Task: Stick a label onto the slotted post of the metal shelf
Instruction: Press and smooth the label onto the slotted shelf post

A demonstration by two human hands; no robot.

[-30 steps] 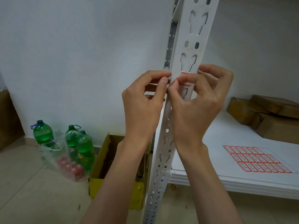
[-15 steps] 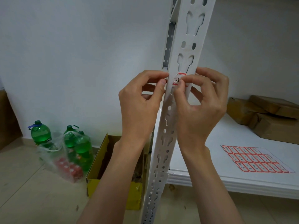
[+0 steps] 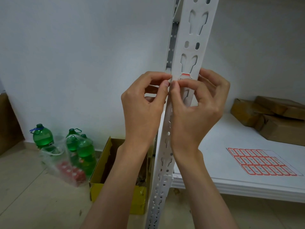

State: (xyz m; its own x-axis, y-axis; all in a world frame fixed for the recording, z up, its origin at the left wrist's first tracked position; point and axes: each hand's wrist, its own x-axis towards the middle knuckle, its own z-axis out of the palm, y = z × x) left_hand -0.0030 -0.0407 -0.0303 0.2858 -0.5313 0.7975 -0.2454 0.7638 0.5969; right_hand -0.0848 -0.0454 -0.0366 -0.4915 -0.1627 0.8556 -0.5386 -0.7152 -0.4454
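Observation:
A white slotted post (image 3: 193, 47) of the metal shelf runs from top to bottom through the middle of the view. A small white label with a red border (image 3: 184, 76) lies flat on the post's front face, just under a keyhole slot. My right hand (image 3: 194, 109) wraps round the post from the right, and its forefinger lies across the label's lower half. My left hand (image 3: 143, 106) is at the post's left edge with curled fingers, its thumb and forefinger tips pinching the post's edge beside the label.
A sheet of red-bordered labels (image 3: 262, 162) lies on the white shelf board (image 3: 231, 184), with brown parcels (image 3: 274, 119) behind it. On the floor at left stand green bottles (image 3: 79, 149) in a plastic bag and a yellow cardboard box (image 3: 118, 187).
The label has gone from held between both hands' fingertips to lying flat on the post's face. My right forefinger has slid left across it and now covers its lower half.

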